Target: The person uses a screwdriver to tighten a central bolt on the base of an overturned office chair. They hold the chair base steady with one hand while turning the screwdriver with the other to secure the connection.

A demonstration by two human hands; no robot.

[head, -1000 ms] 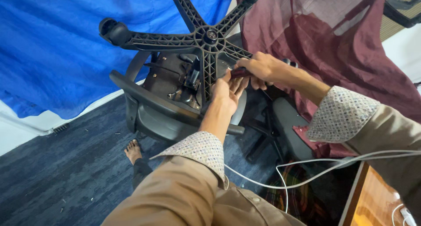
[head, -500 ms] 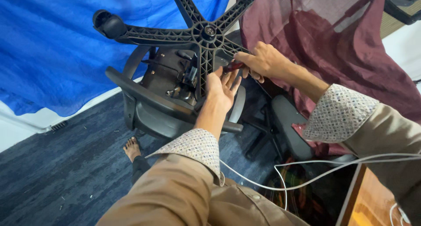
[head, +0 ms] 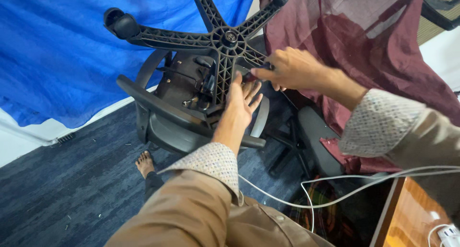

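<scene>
The left hand lies spread flat against the upturned chair – just below the base hub – while the right hand, nearer, pinches a dark tool.

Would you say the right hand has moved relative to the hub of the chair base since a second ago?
Cannot tell for certain: the camera shifts too. The right hand sits just right of and below the hub of the chair base, much as before.

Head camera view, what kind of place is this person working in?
Probably an office or a workroom, hard to say which. An upturned office chair lies on dark carpet, a second chair stands beside it, and a wooden desk corner with white cables shows lower right.
</scene>
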